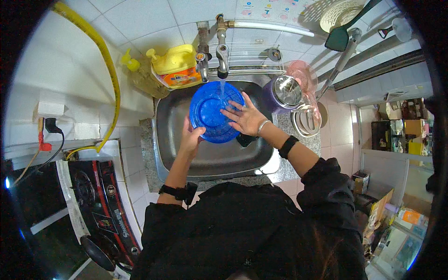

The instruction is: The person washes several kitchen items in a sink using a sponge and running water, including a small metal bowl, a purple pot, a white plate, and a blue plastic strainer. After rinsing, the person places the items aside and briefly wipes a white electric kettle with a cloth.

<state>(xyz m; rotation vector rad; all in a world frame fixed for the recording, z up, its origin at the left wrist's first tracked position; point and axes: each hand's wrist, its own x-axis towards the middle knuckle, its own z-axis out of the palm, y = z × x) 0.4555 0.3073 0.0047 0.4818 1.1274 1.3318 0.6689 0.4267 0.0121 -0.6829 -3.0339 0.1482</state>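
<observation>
Over the stainless steel sink (175,147), my left hand (190,138) grips the near left rim of a blue plastic basket (210,112), thumb on top. My right hand (243,117) lies with spread fingers against the basket's right inner side and holds nothing that I can see. Water runs from the metal faucet (222,61) into the basket. A dark object (246,140) rests in the sink below my right hand, partly hidden; I cannot tell what it is.
Behind the sink's left corner stand a yellow detergent jug (178,63) and a pump bottle (145,80). A purple container (274,96) and pink baskets (308,75) crowd the right edge. A wire rack (252,57) is behind the faucet. Far left is a gas stove (101,210) with a frying pan (98,252).
</observation>
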